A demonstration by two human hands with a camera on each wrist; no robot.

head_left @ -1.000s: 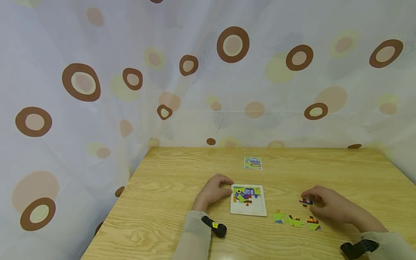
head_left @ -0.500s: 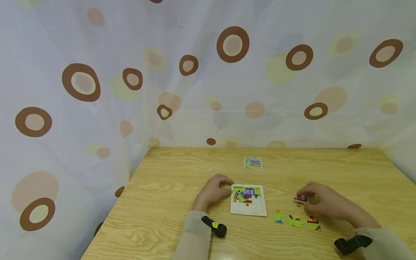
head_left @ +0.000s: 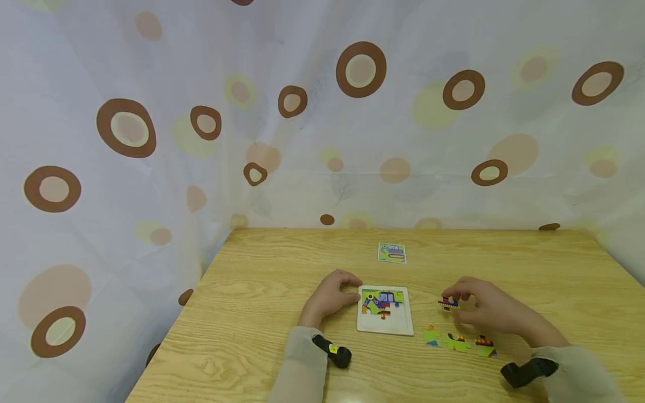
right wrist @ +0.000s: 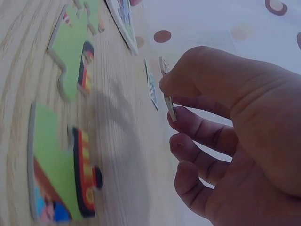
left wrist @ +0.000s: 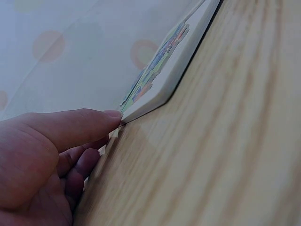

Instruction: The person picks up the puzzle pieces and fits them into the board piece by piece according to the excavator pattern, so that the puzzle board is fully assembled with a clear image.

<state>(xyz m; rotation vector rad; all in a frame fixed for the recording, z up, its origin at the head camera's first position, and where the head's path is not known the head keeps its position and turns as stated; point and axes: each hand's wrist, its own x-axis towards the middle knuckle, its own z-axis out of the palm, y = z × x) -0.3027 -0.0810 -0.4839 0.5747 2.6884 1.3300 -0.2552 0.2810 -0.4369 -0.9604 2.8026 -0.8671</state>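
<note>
A white puzzle tray (head_left: 400, 323) lies in the middle of the table in the head view, its upper part filled with pieces of a purple excavator picture and its lower part bare. My left hand (head_left: 330, 295) is at its left side; the thumb (left wrist: 101, 121) touches the tray's corner in the left wrist view. Between thumb and fingers my right hand (head_left: 491, 308) pinches a purple puzzle piece (head_left: 447, 303) with a striped band, to the right of the tray. That piece is raised over the table, seen edge-on in the right wrist view.
Three loose green puzzle pieces lie in a row right of the tray: one with a blue corner (head_left: 431, 337), a middle one (head_left: 457, 343) and a right one (head_left: 485, 348). A small excavator picture card (head_left: 392, 253) lies behind the tray. A dotted curtain (head_left: 312, 140) hangs beyond the table.
My right hand has moved left toward the tray, carrying the purple puzzle piece along. The left hand, the tray and the loose pieces have stayed in place.
</note>
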